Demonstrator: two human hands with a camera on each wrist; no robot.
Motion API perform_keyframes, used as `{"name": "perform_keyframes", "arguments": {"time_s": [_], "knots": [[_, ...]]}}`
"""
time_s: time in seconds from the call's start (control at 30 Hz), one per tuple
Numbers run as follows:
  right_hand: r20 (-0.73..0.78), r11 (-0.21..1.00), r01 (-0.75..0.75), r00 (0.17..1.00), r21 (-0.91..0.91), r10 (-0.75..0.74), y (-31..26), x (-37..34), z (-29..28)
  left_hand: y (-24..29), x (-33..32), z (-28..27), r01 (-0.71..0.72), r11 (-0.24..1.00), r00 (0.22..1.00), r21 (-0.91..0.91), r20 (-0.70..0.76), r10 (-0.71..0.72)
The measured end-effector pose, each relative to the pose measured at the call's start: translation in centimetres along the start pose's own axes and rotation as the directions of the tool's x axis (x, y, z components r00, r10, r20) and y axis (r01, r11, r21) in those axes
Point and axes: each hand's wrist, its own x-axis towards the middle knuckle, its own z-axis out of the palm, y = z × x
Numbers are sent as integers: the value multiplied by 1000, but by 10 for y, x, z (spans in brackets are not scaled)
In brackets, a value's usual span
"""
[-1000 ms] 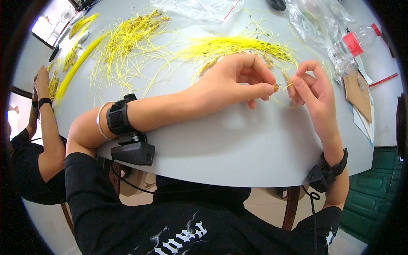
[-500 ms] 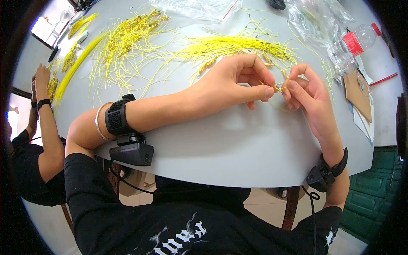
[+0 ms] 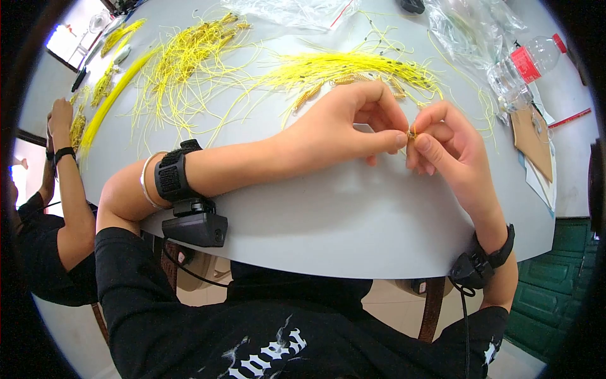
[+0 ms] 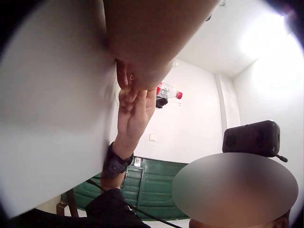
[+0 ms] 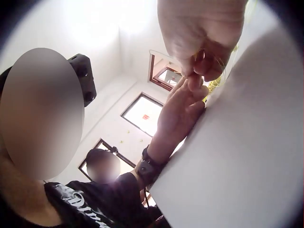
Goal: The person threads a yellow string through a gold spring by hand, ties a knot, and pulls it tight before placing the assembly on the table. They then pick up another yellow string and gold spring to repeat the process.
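Note:
In the head view, a small gold wire spring (image 3: 411,134) shows between the fingertips of both hands, mostly hidden by them. My left hand (image 3: 360,123) reaches in from the left and pinches it between thumb and forefinger. From the right, my right hand (image 3: 453,140) has thumb and forefinger at the spring's other end, pinching thin yellow line there; the line is barely visible. Just behind the hands lie a bundle of yellow lines (image 3: 353,66) with dark beads and several more gold springs (image 3: 307,96).
Tangled yellow lines (image 3: 196,54) and a smooth yellow hank (image 3: 117,104) lie to the left. Plastic bags (image 3: 470,31), a bottle (image 3: 527,66) with a red label and brown cardboard (image 3: 531,144) are at the right. Another person's arm (image 3: 71,180) rests at the far left.
My right hand has moved left, closing the gap to my left fingertips. The line and spring that showed between the hands are now mostly covered. My left hand stays nearly still.

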Motion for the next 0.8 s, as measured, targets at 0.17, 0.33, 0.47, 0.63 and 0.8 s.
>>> {"name": "perform_keyframes", "arguments": {"time_s": [0.17,0.33,0.47,0.63,0.8], "knots": [[-8,998,-18,1000,-53,17,-2,-2,3,-4,-1,3,-60,990,998,124,22,58],[-16,996,-43,999,-84,42,-4,-4,5,3,-2,2,-140,887,979,441,-72,190],[-16,995,-50,999,-84,49,-3,-5,7,0,-2,2,-213,820,946,531,-98,309],[-19,995,-48,999,-83,46,-3,-6,8,1,-2,2,-227,822,946,521,-83,314],[-86,989,-146,986,-11,144,-10,-5,8,1,-2,1,-182,853,947,489,-145,285]]}}
